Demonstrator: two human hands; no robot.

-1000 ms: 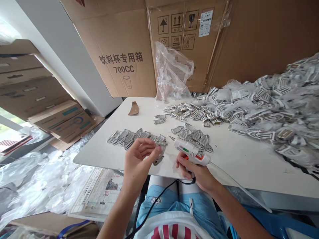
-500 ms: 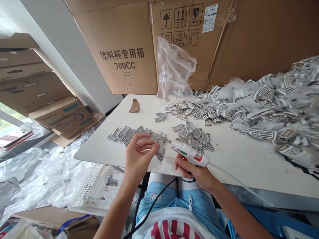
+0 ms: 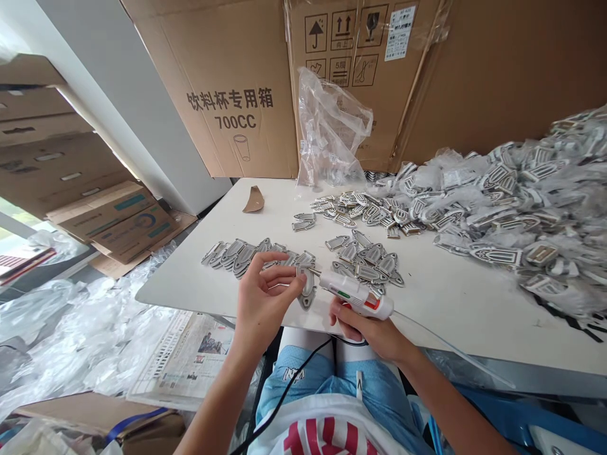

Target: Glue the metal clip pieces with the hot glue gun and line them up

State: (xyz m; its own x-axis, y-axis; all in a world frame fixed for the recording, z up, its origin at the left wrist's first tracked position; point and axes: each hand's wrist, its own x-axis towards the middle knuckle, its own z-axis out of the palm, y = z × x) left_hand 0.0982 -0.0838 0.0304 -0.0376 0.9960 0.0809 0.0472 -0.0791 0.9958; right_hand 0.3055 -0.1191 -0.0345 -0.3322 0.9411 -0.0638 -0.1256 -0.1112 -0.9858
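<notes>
Between the thumb and fingers of my left hand is a small grey pointed badge-like piece, its tip toward me, held over the front of the table. My right hand is wrapped round a white hot glue gun, a clear glue stick trailing from its back end. The gun's nozzle points left and sits at the upper right edge of the held piece; whether it touches I cannot tell. Similar grey pieces lie in a row behind my left hand and in a pile beyond the gun.
A large heap of bagged pieces covers the table's right side. More loose pieces and a brown cardboard scrap lie farther back. A clear plastic bag stands against the tall cartons. A black cord crosses my lap.
The glue gun has moved slightly left, bringing its nozzle to the held piece. My left hand keeps its pinch on the piece, almost in place. The view has shifted slightly.
</notes>
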